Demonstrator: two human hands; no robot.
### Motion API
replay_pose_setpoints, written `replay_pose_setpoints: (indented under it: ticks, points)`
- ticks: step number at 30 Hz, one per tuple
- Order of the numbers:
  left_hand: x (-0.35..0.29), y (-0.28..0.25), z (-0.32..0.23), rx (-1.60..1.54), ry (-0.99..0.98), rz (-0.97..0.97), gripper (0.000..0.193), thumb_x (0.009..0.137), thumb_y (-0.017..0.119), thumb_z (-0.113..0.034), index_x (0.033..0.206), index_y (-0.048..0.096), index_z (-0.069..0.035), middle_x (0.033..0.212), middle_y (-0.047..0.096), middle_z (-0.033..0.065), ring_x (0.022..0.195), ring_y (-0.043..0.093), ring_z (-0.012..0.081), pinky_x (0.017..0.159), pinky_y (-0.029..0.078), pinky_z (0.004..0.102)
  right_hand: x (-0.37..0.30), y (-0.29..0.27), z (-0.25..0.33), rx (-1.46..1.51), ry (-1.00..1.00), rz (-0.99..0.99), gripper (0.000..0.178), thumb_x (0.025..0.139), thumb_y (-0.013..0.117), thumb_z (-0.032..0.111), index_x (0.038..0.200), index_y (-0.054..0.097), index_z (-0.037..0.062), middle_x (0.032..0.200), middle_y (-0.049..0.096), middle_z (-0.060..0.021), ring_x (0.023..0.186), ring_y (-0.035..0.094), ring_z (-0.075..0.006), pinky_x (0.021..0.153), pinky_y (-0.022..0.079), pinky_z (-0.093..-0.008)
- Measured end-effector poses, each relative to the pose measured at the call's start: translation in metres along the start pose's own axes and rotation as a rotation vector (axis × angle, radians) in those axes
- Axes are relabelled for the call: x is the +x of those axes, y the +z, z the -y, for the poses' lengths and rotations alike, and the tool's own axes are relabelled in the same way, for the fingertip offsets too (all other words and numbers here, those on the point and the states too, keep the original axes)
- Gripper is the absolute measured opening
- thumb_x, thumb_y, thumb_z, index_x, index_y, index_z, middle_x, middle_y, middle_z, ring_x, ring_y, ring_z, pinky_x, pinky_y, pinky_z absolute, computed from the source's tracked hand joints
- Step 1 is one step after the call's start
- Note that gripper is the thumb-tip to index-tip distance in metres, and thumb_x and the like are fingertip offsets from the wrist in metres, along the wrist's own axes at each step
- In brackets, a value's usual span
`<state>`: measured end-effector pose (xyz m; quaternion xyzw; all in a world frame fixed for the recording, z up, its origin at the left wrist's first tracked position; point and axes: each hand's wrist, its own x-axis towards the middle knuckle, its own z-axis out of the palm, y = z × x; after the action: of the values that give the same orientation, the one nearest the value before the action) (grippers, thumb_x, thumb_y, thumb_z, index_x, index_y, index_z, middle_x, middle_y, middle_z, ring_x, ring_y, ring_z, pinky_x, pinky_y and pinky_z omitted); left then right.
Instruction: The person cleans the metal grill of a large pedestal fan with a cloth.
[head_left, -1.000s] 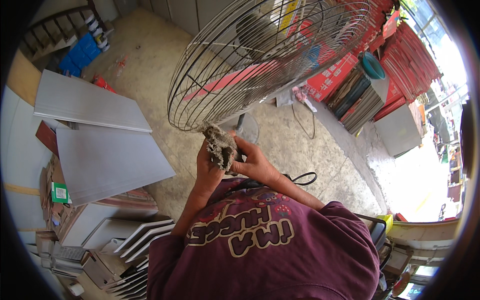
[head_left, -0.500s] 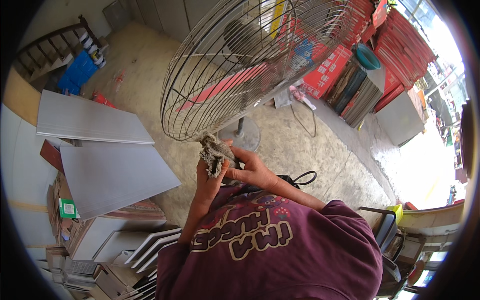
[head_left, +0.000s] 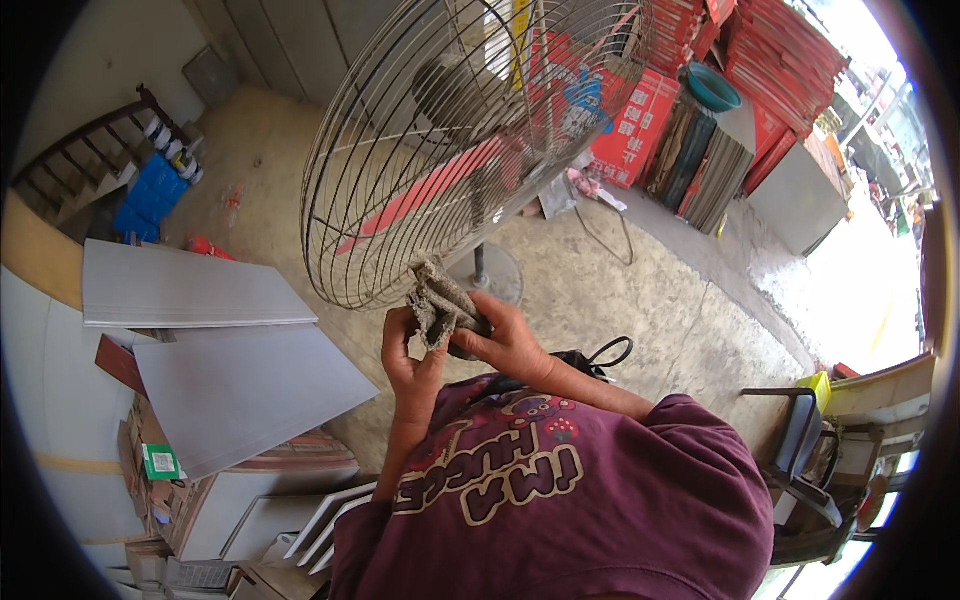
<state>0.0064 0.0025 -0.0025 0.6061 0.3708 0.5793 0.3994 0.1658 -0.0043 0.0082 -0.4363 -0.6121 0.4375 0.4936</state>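
A crumpled grey rag with ragged, fraying edges is bunched up in front of my chest. My left hand closes on its lower left side, the thumb lying against the folds. From the right, my right hand grips the other end with thumb and fingers. Folded layers show on top, while some fingertips are hidden behind the cloth. Just beyond the rag stands a large pedestal fan, its wire cage tilted. I cannot tell whether the rag touches the cage.
Grey panels lie on a stack to the left. Red boxes and a teal basin are at the far right. The round fan base rests on the concrete floor. A dark chair stands to my right.
The rag has been turned slightly in my hands, so its folded layers show more plainly. My view has shifted a little; the fan and boxes now appear further left.
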Motion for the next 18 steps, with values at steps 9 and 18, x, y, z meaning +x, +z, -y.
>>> replay_pose_setpoints:
  ticks: [9, 18]
  points:
    - [-0.005, 0.010, -0.005, 0.097, -0.047, -0.033, 0.022, 0.091, 0.059, -0.017, 0.105, 0.057, 0.000, 0.094, 0.055, 0.0087, 0.084, 0.053, 0.0200, 0.075, 0.044, 0.0315, -0.001, 0.002, -0.001, -0.160, -0.063, -0.124, 0.042, 0.080, 0.070, 0.016, 0.115, 0.053, -0.0001, 0.092, 0.060, -0.0135, 0.083, 0.058, -0.0235, 0.072, 0.048, -0.0330]
    - [-0.012, 0.012, -0.001, 0.118, -0.198, 0.135, 0.033, 0.089, 0.065, -0.022, 0.110, 0.058, 0.002, 0.104, 0.061, 0.0112, 0.091, 0.059, 0.0201, 0.076, 0.047, 0.0310, -0.004, 0.004, 0.002, -0.519, -0.211, -0.131, 0.048, 0.074, 0.068, 0.015, 0.116, 0.050, 0.0015, 0.096, 0.055, -0.0154, 0.084, 0.058, -0.0381, 0.068, 0.049, -0.0428]
